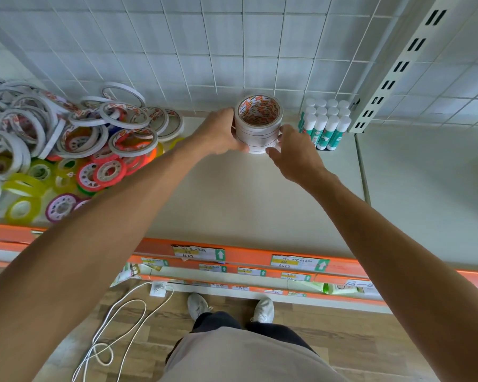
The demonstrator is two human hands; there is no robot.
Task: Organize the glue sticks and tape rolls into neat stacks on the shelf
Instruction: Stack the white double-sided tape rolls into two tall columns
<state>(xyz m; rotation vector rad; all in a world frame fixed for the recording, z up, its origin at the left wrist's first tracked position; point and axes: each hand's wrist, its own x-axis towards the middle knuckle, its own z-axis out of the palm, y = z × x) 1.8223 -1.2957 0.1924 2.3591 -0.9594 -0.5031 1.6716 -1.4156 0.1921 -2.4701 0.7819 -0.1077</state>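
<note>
A neat stack of several white tape rolls (258, 124) with red-printed cores stands on the cream shelf (232, 194) near the back wall. My left hand (218, 133) grips the stack's left side, fingers curled round it. My right hand (293, 153) touches its right side with relaxed fingers. Just right of the stack stand several glue sticks (326, 125), white caps and green labels, upright in tight rows. A loose pile of tape rolls (66, 142), white, yellow-green, red and purple, covers the shelf's left end.
A white grid panel (204, 45) backs the shelf, and a slotted upright post (392, 73) rises at the right. The shelf's orange front rail (246, 252) carries price labels. Lower shelves, a white cable (116, 321) on the wooden floor and my shoes are below.
</note>
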